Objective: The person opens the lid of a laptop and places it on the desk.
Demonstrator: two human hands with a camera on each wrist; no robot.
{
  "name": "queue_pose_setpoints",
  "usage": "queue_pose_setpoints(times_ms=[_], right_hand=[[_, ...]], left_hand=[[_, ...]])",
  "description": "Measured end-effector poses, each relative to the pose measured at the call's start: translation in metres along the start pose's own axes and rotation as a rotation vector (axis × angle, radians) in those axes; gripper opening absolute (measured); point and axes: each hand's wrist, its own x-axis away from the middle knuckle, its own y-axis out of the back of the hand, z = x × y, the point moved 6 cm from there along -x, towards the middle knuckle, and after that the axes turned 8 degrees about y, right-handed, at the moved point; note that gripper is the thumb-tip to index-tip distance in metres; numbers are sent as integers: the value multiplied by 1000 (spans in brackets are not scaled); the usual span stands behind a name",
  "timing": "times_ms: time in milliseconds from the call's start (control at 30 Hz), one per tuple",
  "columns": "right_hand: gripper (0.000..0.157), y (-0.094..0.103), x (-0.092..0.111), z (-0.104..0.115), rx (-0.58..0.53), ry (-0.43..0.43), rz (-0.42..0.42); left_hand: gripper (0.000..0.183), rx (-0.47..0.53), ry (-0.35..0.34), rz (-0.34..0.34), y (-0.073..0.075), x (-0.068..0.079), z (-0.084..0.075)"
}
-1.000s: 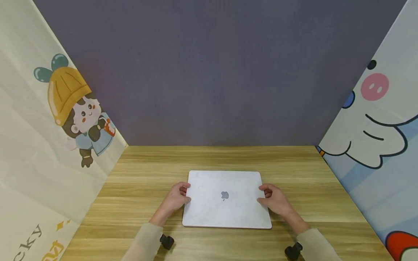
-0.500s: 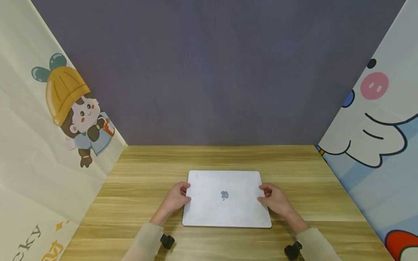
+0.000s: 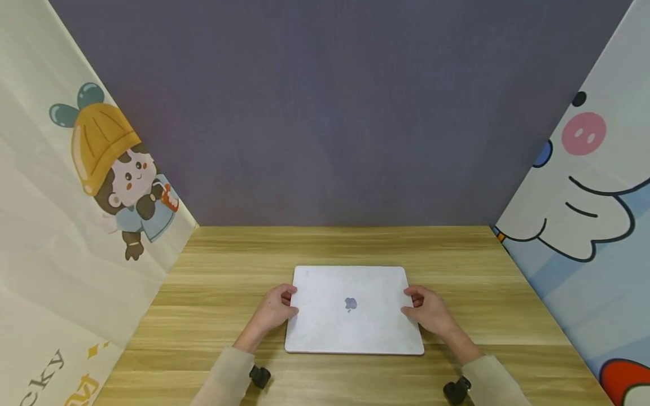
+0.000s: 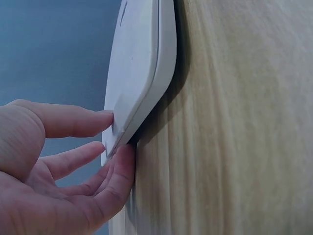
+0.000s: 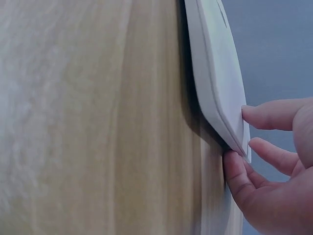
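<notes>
A silver laptop (image 3: pixel 325 321), its lid down and a dark apple logo at its centre, lies flat on the wooden table in the head view. My left hand (image 3: pixel 274 309) grips its left side, and my right hand (image 3: pixel 429 310) grips the right side at about the same height. In the left wrist view the thumb (image 4: pixel 78 120) presses on the lid of the laptop (image 4: pixel 134 63) while other fingers curl at its edge and underside. The right wrist view has the same pinch, with the thumb (image 5: pixel 269 115) on top of the laptop (image 5: pixel 222 73).
The wooden table (image 3: pixel 228 254) reaches back to a dark grey panel (image 3: pixel 325 113). A cream sheet with a cartoon figure (image 3: pixel 127 186) hangs at the left. At the right hangs a sheet with a pig-snouted cartoon (image 3: pixel 584 135). Each wrist wears a small black camera.
</notes>
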Motion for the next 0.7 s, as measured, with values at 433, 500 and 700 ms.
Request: queue_pose_setpoints(times_ms=[433,500,700], right_hand=[[43,2,4,6,27,12,5],[43,2,4,6,47,8,5],[42,1,2,5,98,4,9]], left_hand=[[45,-60,-12,1,1,3,-3],[45,-56,-11,5,1,3,-3],[48,-61,-30,-1,2,2,-3]])
